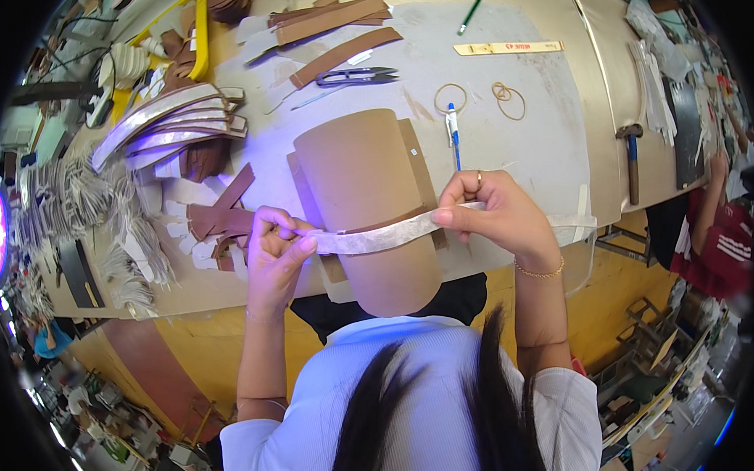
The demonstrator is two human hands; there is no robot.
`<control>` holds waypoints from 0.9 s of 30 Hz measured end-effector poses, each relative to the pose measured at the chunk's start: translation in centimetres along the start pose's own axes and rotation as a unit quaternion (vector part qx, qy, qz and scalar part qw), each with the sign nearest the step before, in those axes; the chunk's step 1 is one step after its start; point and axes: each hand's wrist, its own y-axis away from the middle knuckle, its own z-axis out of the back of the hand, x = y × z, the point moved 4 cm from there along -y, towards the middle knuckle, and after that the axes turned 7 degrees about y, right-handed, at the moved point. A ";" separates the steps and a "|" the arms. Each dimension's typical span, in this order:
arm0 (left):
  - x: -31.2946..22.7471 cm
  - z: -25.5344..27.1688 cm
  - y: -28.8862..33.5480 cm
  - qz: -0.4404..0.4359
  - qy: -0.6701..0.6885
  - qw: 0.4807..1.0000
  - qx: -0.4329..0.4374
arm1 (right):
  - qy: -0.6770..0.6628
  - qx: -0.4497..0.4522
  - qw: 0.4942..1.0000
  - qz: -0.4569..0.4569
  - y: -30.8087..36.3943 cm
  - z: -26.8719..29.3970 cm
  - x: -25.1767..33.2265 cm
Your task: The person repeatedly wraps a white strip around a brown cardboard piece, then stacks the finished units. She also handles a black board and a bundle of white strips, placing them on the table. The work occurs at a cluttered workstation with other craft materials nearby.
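Across the tan rounded form on the table: one white-faced strip, pinched near its ends by left hand and right hand. Beyond: thread snips, blue-and-white pen.

i'm standing in a workshop: the counter carries a rounded tan form, stacks of cut brown strips, thread snips and a hammer; heaps of pale strips crowd its left side, and another person in maroon is over right.
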 end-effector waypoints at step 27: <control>1.1 0.4 -0.1 0.023 0.054 0.998 -0.001 | -0.243 -0.022 0.969 -0.031 -1.3 -1.6 -6.9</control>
